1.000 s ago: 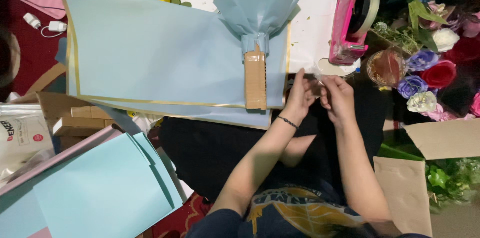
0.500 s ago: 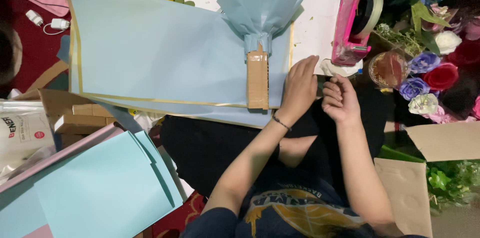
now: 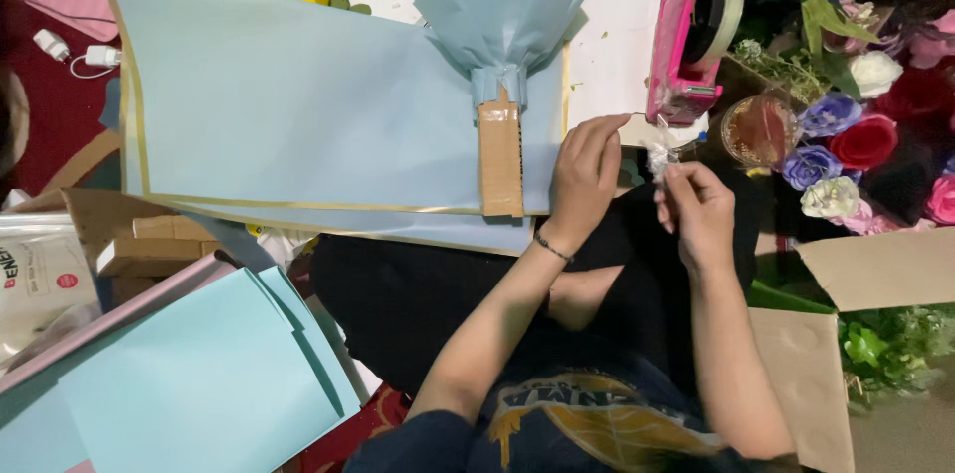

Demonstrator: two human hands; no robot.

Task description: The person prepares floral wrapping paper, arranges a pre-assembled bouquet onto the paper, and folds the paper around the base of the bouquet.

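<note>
Tape scrap | clear, crumpled | pinched by right hand | beside pink dispenser

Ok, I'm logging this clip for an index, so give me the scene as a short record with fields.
setting: work surface seen from above
left hand: flat on the light blue wrapping sheet, beside the bouquet's taped stem
right hand: pinching a crumpled bit of clear tape
bouquet: wrapped in blue paper, lying on the sheet
pink tape dispenser: just above the right hand
loose flowers: at the right edge
</note>
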